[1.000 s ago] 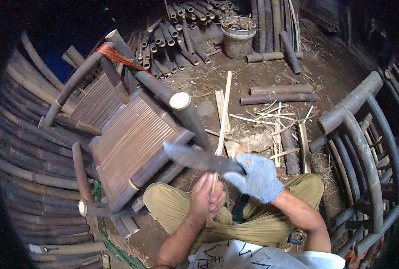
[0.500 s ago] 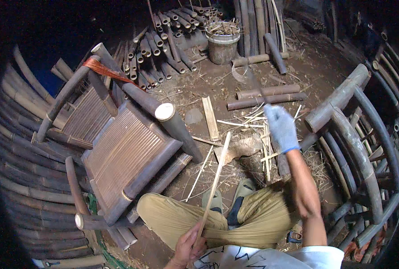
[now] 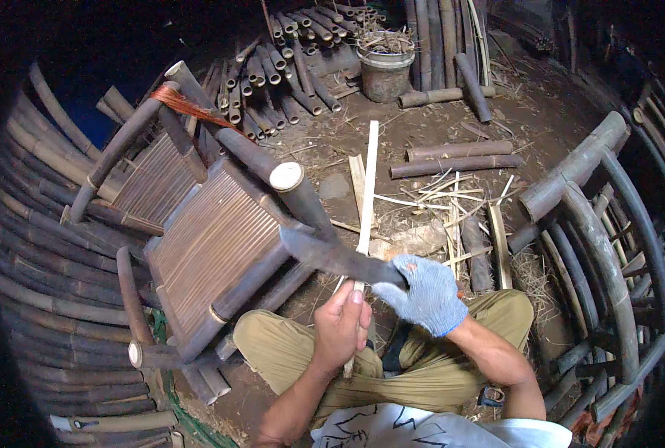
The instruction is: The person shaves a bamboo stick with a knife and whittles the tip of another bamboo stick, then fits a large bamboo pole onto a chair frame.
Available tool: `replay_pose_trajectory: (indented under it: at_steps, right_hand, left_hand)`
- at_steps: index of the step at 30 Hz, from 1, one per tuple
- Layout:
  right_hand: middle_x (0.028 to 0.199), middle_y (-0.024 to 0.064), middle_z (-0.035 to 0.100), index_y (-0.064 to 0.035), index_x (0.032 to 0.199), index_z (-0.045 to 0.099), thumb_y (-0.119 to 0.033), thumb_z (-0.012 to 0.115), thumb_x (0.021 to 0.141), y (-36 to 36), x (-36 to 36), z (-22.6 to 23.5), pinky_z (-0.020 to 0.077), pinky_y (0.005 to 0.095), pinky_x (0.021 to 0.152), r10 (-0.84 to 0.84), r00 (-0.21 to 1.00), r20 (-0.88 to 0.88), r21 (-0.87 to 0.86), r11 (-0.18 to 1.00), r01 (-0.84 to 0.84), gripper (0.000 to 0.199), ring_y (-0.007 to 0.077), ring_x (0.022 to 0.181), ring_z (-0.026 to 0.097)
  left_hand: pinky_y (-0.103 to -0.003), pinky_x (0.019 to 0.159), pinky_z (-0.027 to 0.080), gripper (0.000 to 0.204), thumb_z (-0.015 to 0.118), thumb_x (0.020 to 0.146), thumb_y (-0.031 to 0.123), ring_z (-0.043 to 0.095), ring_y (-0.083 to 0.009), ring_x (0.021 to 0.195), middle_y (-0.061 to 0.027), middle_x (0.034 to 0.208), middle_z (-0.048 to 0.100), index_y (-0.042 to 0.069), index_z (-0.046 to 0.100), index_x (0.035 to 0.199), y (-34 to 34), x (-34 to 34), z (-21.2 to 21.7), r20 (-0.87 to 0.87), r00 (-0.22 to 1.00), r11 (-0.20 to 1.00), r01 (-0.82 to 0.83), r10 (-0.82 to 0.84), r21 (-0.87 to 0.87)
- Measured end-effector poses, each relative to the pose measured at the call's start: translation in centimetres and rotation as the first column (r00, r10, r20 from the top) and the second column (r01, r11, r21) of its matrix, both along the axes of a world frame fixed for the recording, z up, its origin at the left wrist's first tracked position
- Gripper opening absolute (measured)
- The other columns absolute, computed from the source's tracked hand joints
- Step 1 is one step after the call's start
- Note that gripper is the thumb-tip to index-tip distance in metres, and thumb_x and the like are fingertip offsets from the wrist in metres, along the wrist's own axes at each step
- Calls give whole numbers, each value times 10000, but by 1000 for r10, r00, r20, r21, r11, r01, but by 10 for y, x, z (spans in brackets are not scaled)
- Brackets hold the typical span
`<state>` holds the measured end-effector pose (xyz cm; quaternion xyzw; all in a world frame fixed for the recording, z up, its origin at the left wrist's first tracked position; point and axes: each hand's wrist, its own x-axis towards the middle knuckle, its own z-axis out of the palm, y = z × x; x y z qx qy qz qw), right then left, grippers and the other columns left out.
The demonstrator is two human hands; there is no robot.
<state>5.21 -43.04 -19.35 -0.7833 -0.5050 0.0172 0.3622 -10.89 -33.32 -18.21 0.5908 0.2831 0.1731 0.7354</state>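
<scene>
Bare and closed, my left hand (image 3: 342, 321) grips a pale bamboo strip (image 3: 369, 187) near its lower end, and the strip points up and away from me. My right hand (image 3: 423, 293), in a grey-white knit glove, is closed round the handle of a broad dark knife (image 3: 332, 254). The blade lies across the strip just above my left hand, its tip toward the chair on the left; whether its edge bites into the strip I cannot tell. Beyond my hands sits a pale wood block (image 3: 414, 243), partly covered by the blade, with thin bamboo strips (image 3: 452, 196) scattered around it.
A bamboo chair with a slatted seat (image 3: 205, 224) stands close on the left. Another bamboo frame (image 3: 597, 224) is at the right. Farther off are two bamboo lengths (image 3: 459, 166), a bucket of scraps (image 3: 385, 75) and a pile of bamboo poles (image 3: 273, 71).
My right hand has come back toward me and left with the knife, which now crosses the strip. My left hand has risen, and the strip stands farther forward.
</scene>
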Motion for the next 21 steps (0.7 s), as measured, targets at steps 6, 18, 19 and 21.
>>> replay_pose_trajectory:
  at_steps: [6,18,19,21]
  right_hand:
    - [760,170,668,-85,871,667,-519,666,875,12,19,1,524,466,633,-98,995,12,-17,995,98,434,379,715,670]
    - [840,252,641,24,861,629,-456,416,1035,22,163,1,476,509,717,-451,891,58,56,892,448,553,446,821,619]
    - [814,238,627,27,853,615,-450,445,1023,24,153,-3,469,496,693,-325,940,-107,123,933,337,534,414,782,615]
    - [740,164,577,36,856,601,-463,556,961,21,114,-8,463,438,656,-207,844,-495,-29,975,222,511,262,720,604]
  left_hand:
    - [-219,412,376,451,439,1059,181,422,-44,455,15,653,495,48,414,1490,-10,-18,-1,-84,996,1000,8,-7,19]
    - [-278,547,476,304,507,1024,173,539,-133,558,-23,691,565,22,575,1278,-36,-125,-36,-329,944,985,33,26,171]
    - [-292,607,503,284,521,1015,168,568,-151,608,-33,733,584,8,586,1240,-36,-128,-40,-188,977,987,-70,97,144]
    - [-329,810,509,250,548,993,148,615,-195,818,-64,902,623,-17,596,1173,-8,-96,-61,-17,961,957,-275,277,92]
